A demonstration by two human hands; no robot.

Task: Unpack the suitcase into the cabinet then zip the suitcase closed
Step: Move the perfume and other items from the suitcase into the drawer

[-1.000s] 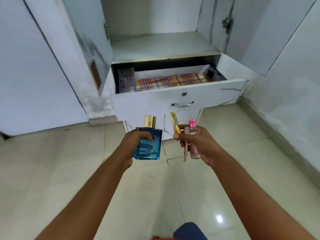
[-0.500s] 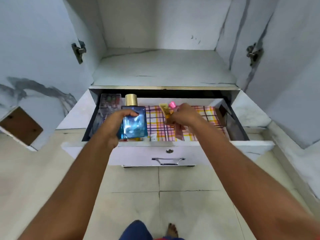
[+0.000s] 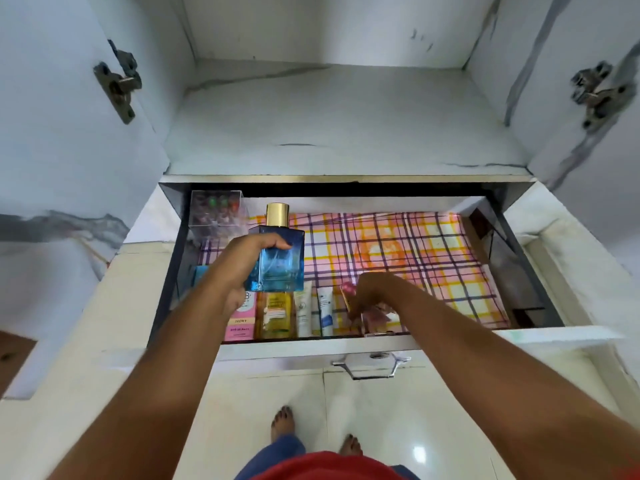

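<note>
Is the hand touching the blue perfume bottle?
Touching. The head view shows the left hand wrapped around the blue perfume bottle, with fingers across its front.

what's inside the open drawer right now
The drawer has a plaid liner, a clear box at back left, and a front row: pink carton, amber bottle, two white tubes. The hands hide part of the row.

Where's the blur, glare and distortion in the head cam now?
Head view: motion blur on the right hand and the small items it holds; left hand with blue perfume bottle fairly sharp; glare spot on the floor tile; wide-angle bowing at cabinet doors.
</note>
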